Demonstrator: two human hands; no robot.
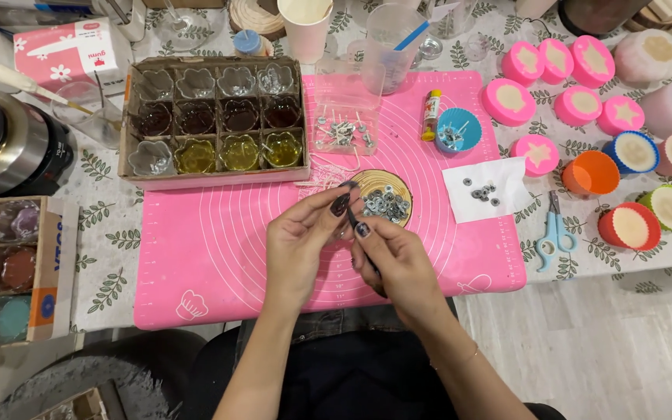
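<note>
Where the pink mat (219, 257) fills frame centre, left hand (301, 241) and right hand (398, 260) meet, fingers (341, 204) pinching a small dark item too tiny to identify, just below a round dish of metal washers (386, 204). Upper left: cardboard tray of glass cups (215, 117). Right: blue scissors (555, 233), coloured moulds (631, 225) on the bench (110, 233).

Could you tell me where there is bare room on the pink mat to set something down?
The mat's lower left is bare, bordered by the cardboard tray above and the left hand. A smaller patch lies right of the right hand, below the paper. It is crowded around the round dish and clear box.
</note>
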